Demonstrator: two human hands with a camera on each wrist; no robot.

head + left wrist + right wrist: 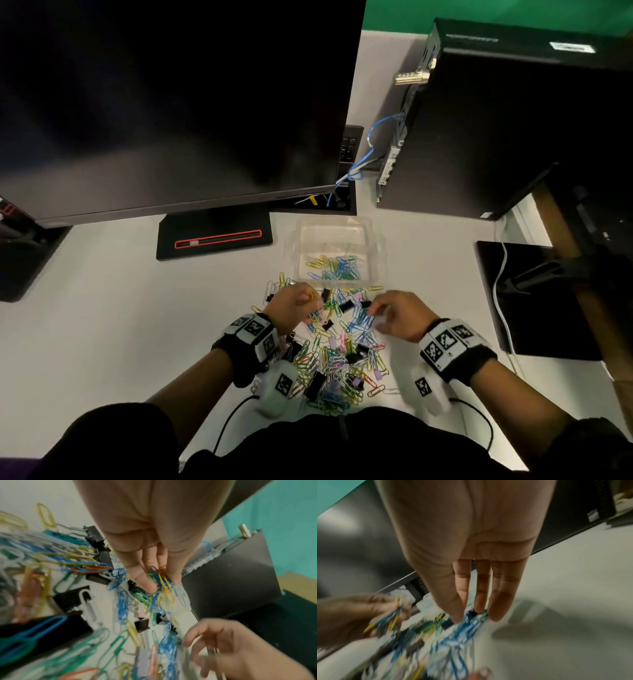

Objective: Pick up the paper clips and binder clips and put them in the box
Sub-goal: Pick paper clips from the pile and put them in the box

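A heap of coloured paper clips (337,356) mixed with black binder clips (315,385) lies on the white desk in front of me. Behind it stands a clear plastic box (371,240) with several paper clips (334,267) in its near half. My left hand (313,306) hovers over the heap's far left and pinches a bunch of paper clips (162,582) that dangles from its fingertips. My right hand (373,310) reaches down at the heap's far right, its straight fingers (496,609) touching blue paper clips (467,626). The right wrist view is blurred.
A large dark monitor (171,102) on a black stand base (214,236) fills the back left. A black computer tower (496,137) with a blue cable (373,137) stands back right. A black pad (534,301) with a white cable (500,294) lies right.
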